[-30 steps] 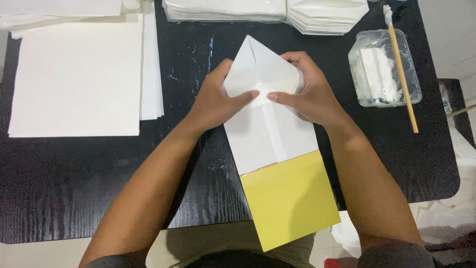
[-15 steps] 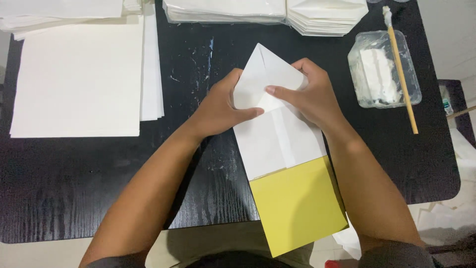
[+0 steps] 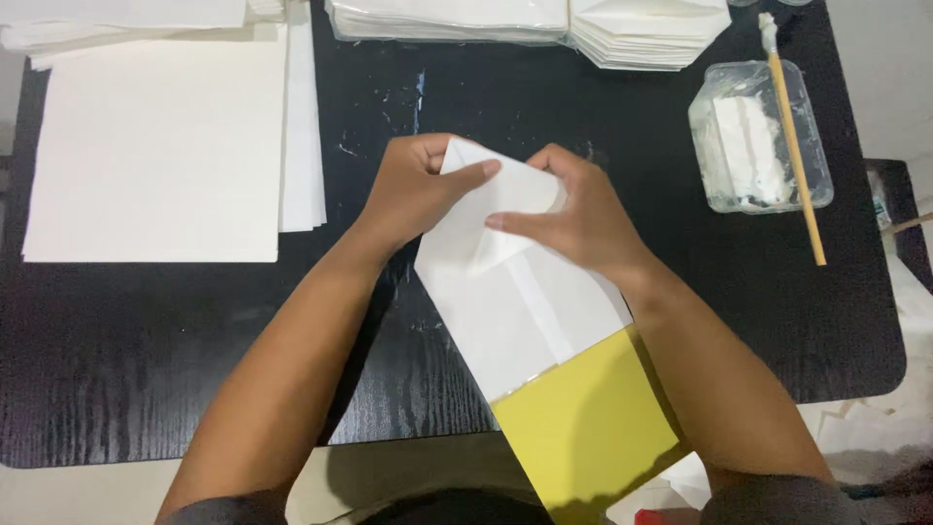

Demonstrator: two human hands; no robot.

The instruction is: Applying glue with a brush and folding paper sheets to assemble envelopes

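Observation:
A long white paper piece [image 3: 515,311] with a yellow lower part [image 3: 588,433] lies slanted on the black table [image 3: 146,369], its yellow end hanging over the near edge. My left hand [image 3: 418,190] grips the paper's top left corner, thumb over the fold. My right hand [image 3: 573,214] presses on the top right part, fingers over the folded flap. The pointed top seen earlier is folded down under my hands.
A stack of white sheets [image 3: 160,146] lies at the left. Piles of folded white paper [image 3: 544,24] line the far edge. A clear plastic tub of white paste [image 3: 758,141] with a wooden brush [image 3: 797,146] across it stands at the right.
The paper has swung so its top points further left. Both hands have closed over the pointed top, which is now folded down and hidden.

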